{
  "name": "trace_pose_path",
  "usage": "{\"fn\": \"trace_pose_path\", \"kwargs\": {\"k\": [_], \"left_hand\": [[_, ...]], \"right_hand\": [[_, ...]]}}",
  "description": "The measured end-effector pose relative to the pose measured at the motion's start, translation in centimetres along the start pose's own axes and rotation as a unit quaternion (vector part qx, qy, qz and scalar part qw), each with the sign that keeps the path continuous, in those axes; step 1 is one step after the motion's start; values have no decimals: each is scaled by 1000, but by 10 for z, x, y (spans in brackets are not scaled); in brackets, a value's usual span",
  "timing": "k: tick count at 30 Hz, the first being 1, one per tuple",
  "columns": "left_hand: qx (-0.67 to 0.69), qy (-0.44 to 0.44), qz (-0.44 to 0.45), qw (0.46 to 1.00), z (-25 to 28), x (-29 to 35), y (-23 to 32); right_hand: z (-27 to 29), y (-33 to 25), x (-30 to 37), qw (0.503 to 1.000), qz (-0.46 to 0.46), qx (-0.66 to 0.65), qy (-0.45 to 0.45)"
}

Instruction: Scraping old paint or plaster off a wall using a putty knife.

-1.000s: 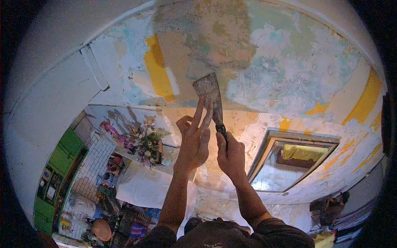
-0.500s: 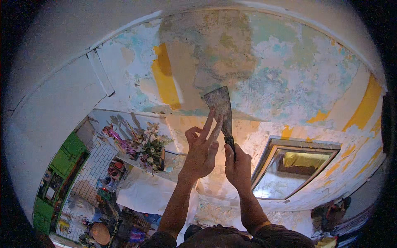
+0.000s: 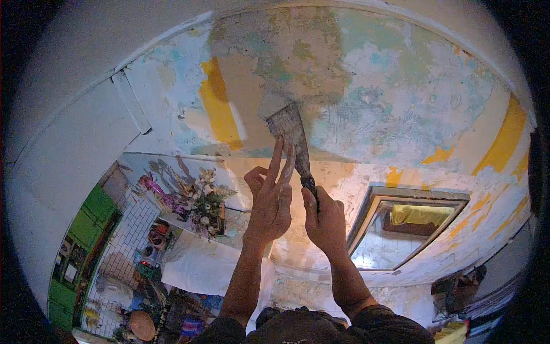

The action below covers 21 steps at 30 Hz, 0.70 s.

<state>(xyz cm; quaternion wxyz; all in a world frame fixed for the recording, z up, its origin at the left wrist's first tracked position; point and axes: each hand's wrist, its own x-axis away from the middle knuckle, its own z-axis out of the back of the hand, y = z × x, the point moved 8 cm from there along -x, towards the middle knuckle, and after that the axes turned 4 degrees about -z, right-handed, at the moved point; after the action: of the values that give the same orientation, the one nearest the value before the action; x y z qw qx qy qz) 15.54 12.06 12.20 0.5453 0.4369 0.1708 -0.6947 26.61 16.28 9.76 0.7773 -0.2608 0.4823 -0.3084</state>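
A wide-bladed scraper point(image 3: 290, 127) with a dark handle lies against the peeling wall point(image 3: 378, 114), its blade angled up and to the left. My right hand point(image 3: 324, 221) is wrapped round the handle, thumb along it. My left hand point(image 3: 268, 209) has two fingers stretched up onto the lower part of the blade, pressing it, while its other fingers stand apart. Around the blade the wall is patchy beige, pale blue and green, with a yellow painted strip point(image 3: 220, 109) to the left. Where exactly the blade edge meets the surface is hard to make out.
A framed mirror point(image 3: 372, 229) hangs to the right of my hands. Flowers in a pot point(image 3: 209, 209) stand on the left, above a white sheet point(image 3: 200, 264). Green cabinets point(image 3: 86, 218) and cluttered household items lie at the lower left. Dark bags point(image 3: 458, 289) hang at the lower right.
Both hands and the scraper have moved up and slightly left along the wall. The hold on the scraper looks the same.
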Motion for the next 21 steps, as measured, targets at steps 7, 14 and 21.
{"fn": "trace_pose_path", "kwargs": {"k": [7,14,21], "left_hand": [[-8,13,-3,1000,0,2,3],[7,-8,17,1000,-5,1,2],[18,-11,-7,1000,4,2,4]], "right_hand": [[17,-12,-9,998,42,49,-2],[29,-13,-30,989,25,146,-30],[43,-18,-22,985,11,167,-51]]}}
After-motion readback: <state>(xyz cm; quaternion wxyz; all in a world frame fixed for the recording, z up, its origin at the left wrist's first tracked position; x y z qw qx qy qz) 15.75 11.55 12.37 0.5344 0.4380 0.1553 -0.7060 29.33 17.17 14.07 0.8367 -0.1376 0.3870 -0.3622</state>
